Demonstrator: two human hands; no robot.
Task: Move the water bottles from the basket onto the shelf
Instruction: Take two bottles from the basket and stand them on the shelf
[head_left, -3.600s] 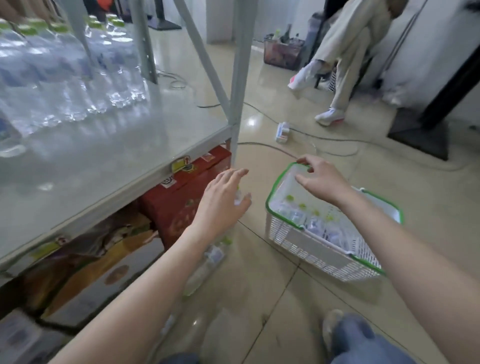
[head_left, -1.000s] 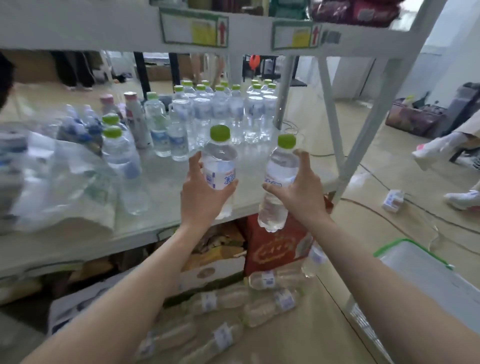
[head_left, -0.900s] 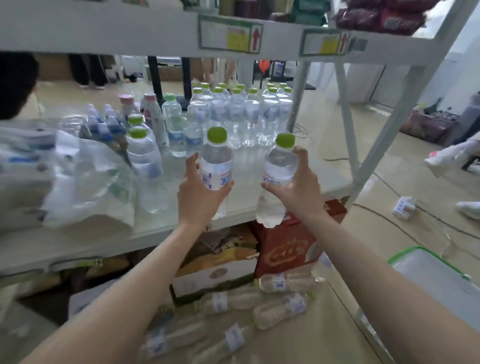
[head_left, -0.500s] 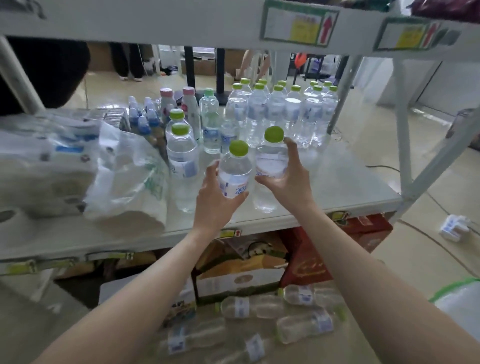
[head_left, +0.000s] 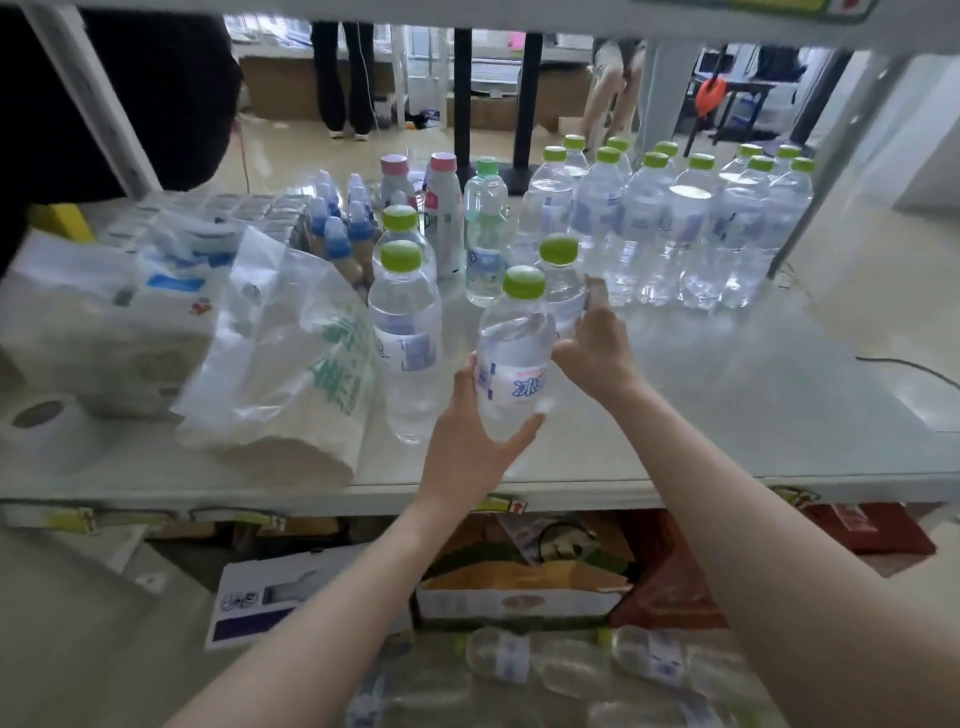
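Now | hands (head_left: 470, 436) (head_left: 595, 345) each grip bottles (head_left: 511, 358) (head_left: 561, 280) | plastic bag (head_left: 291, 353) beside

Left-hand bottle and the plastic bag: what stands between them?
Head view: one upright green-capped bottle stands between the left-hand bottle and the plastic bag.

Blue Chinese character "冰" on the white label of the green-capped water bottle (head_left: 514, 358) in the left hand (head_left: 467, 441), letters "Di" on a pink-capped white bottle (head_left: 441, 218), other labels too blurred to read
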